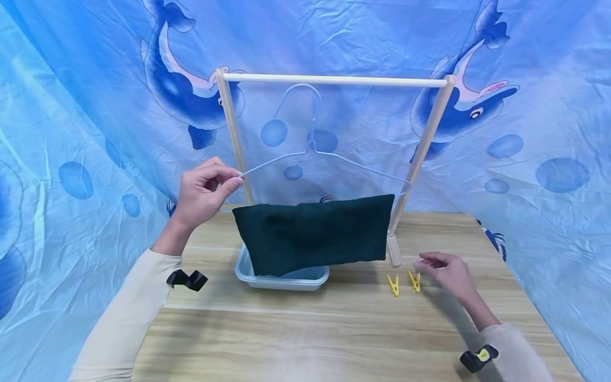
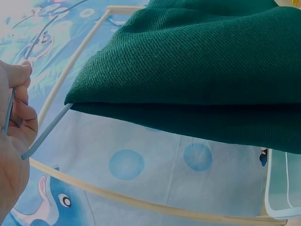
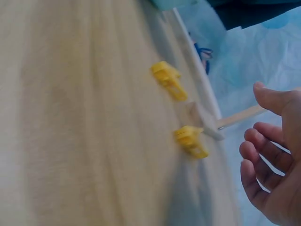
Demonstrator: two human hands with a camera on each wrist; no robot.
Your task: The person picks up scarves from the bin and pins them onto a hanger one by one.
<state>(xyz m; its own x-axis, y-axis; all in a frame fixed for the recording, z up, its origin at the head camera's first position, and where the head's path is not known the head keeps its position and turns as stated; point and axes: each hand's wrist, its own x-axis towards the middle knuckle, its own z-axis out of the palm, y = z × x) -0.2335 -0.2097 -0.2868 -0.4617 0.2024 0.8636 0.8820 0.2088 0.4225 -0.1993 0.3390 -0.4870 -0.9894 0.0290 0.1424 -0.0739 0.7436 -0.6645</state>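
Note:
My left hand (image 1: 205, 191) pinches the light blue wire hanger (image 1: 312, 146) at its left shoulder and holds it up in front of the rack. A dark green cloth (image 1: 320, 233) hangs folded over the hanger's lower bar, which comes out at the cloth's left corner in the left wrist view. To the right, my right hand (image 1: 451, 276) hovers over the table, fingers loosely bent and holding nothing. Just left of its fingertips, two yellow clothespins lie side by side, a nearer-to-hand clothespin (image 1: 414, 281) and another clothespin (image 1: 393, 285).
A wooden rack with a pale crossbar (image 1: 334, 79) stands behind the hanger, its right foot (image 1: 393, 250) behind the clothespins. Below the cloth sits a light blue basin (image 1: 286, 285), partly covered by it. Blue dolphin-print curtains (image 1: 553, 106) surround the wooden table (image 1: 286, 339).

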